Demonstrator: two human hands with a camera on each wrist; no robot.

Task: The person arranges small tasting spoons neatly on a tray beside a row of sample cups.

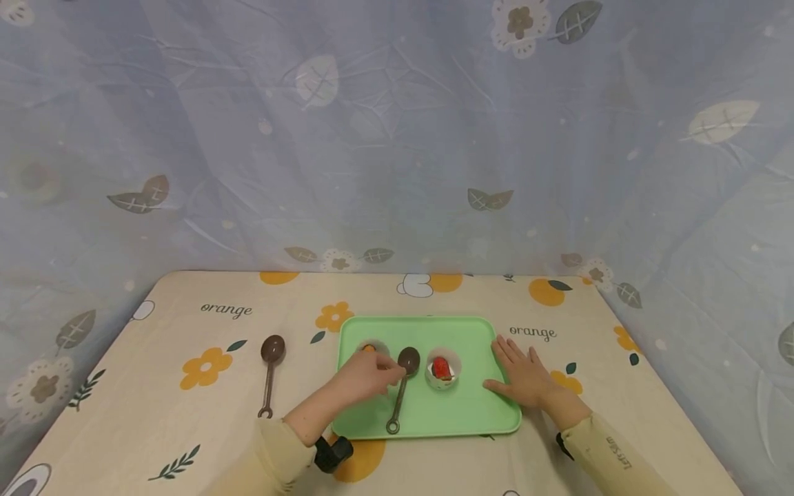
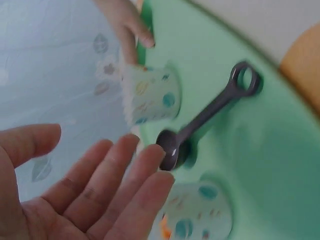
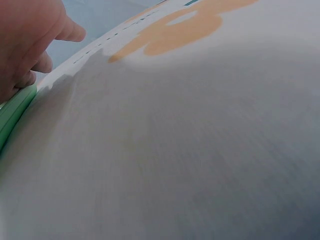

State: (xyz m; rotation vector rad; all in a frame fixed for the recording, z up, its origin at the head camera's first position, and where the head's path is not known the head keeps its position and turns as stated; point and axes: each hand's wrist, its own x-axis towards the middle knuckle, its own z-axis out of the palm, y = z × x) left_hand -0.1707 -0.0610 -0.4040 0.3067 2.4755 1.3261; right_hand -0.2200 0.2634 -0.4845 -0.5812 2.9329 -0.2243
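A light green tray (image 1: 477, 413) bears two small patterned paper cups with a dark brown spoon (image 1: 409, 361) between them. My left hand (image 1: 371, 375) hovers over the tray's left part, fingers loosely bent and nothing in them. Its fingertips come close to the spoon's bowl (image 2: 169, 150); whether they touch it, I cannot tell. Partly behind this hand stands the left cup (image 2: 207, 210), with something orange inside. The right cup (image 1: 443, 372) contains a red piece that looks like a strawberry. My right hand (image 1: 524, 375) rests with spread fingers at the tray's right edge.
Another brown spoon (image 1: 269, 372) lies on the patterned tablecloth (image 1: 229, 441), left of the tray. A pale blue curtain (image 1: 397, 138) with leaf prints hangs behind the table.
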